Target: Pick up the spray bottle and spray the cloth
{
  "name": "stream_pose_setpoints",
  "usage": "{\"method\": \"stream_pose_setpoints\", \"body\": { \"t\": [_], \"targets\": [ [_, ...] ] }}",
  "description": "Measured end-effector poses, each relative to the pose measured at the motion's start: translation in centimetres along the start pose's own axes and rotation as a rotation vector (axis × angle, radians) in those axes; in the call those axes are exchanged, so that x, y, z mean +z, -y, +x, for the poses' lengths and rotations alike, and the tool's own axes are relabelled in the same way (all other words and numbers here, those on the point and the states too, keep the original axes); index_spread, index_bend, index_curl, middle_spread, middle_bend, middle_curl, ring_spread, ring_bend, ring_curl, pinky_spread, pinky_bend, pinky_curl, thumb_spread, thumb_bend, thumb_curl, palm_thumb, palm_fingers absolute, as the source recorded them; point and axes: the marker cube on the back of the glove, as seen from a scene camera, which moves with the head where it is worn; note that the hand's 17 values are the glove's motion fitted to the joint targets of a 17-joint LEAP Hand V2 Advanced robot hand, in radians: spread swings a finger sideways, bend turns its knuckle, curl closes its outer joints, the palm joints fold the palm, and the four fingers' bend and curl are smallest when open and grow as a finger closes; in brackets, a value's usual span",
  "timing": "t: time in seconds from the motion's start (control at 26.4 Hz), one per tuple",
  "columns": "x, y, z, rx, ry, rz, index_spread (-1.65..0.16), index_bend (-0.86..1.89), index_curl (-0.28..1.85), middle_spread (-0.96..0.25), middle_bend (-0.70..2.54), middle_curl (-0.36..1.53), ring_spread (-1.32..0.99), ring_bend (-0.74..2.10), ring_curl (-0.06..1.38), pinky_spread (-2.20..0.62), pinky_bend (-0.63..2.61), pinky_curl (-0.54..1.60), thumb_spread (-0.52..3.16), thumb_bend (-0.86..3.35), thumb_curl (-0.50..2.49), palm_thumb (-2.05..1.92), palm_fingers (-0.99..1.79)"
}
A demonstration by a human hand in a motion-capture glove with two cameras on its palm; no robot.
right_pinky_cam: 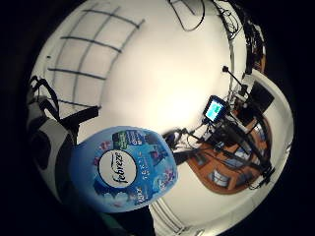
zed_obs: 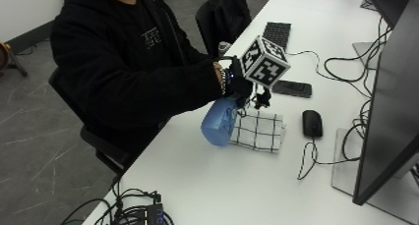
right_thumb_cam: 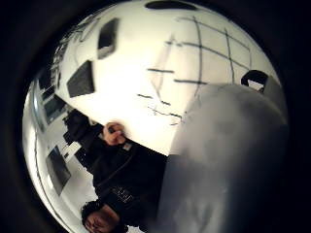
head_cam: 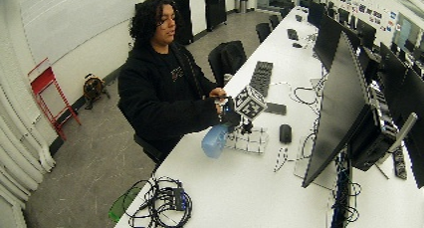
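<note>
I see my right hand [zed_obs: 237,85] grasping the blue spray bottle [zed_obs: 219,121] at its top, fingers curled around the neck; the bottle hangs below the hand, its long axis tilted, the base near the surface [zed_obs: 262,185] edge. The checked cloth [zed_obs: 260,130] lies flat on the surface just beside the bottle, on the side away from the person; so I judge the nozzle must turn toward that side and downward before I squeeze; I cannot see the nozzle itself.
</note>
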Motion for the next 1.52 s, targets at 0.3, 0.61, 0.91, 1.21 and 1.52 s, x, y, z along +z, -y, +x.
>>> {"method": "stream_pose_setpoints", "body": {
  "t": [0.3,0.61,0.91,1.21,1.52],
  "targets": [
    [-7.3,1.6,-5.6,-0.216,0.202,0.312,-0.28,0.24,0.58,-0.21,0.67,0.55,-0.22,0.77,0.48,-0.33,0.47,0.40,0.41,-0.03,0.78,0.92,1.39],
    [-8.8,6.1,-11.7,-0.409,0.593,0.562,-0.28,0.24,0.58,-0.21,0.67,0.55,-0.22,0.77,0.48,-0.33,0.46,0.40,0.41,-0.03,0.78,0.92,1.39],
    [-7.0,10.0,-11.7,-0.428,0.894,0.764,-0.28,0.23,0.58,-0.21,0.67,0.55,-0.22,0.77,0.48,-0.33,0.47,0.41,0.41,-0.03,0.78,0.92,1.39],
    [-6.9,15.5,-8.2,-0.226,0.992,0.972,-0.28,0.23,0.59,-0.21,0.67,0.55,-0.22,0.78,0.48,-0.33,0.48,0.41,0.42,-0.03,0.78,0.92,1.39],
    [-6.8,18.3,-6.2,-0.148,1.116,1.036,-0.29,0.22,0.59,-0.21,0.67,0.55,-0.21,0.78,0.48,-0.33,0.48,0.41,0.42,-0.03,0.78,0.93,1.39]
  ]
}}
